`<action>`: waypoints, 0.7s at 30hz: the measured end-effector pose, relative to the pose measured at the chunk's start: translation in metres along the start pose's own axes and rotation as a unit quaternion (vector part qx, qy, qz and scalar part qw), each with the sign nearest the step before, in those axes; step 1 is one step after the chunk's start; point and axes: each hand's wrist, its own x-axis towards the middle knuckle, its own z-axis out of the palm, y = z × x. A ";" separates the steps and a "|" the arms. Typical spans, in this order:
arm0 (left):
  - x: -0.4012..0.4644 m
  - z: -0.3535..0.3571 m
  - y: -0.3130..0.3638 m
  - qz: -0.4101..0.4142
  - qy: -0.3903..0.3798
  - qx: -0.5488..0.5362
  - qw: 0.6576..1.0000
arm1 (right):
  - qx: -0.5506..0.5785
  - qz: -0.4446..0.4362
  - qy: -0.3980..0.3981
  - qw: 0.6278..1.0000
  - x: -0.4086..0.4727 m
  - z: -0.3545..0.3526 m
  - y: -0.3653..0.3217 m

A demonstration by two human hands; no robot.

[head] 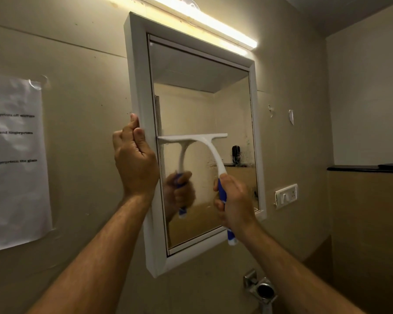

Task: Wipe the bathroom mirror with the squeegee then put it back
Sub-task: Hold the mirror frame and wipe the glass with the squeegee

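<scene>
Two hands (135,159), one squeegee (204,143), one mirror (202,105), one paper sheet (14,159), one tube light (202,19).

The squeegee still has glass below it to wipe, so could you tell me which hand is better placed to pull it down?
The right hand: it already grips the squeegee handle, blade on the mirror. The left hand holds the mirror's frame edge.

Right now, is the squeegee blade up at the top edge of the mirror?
No, the squeegee blade lies about halfway down the mirror.
</scene>
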 end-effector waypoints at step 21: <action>-0.006 -0.007 0.003 -0.021 -0.013 -0.006 1.000 | -0.027 0.023 -0.007 0.999 -0.018 0.022 -0.035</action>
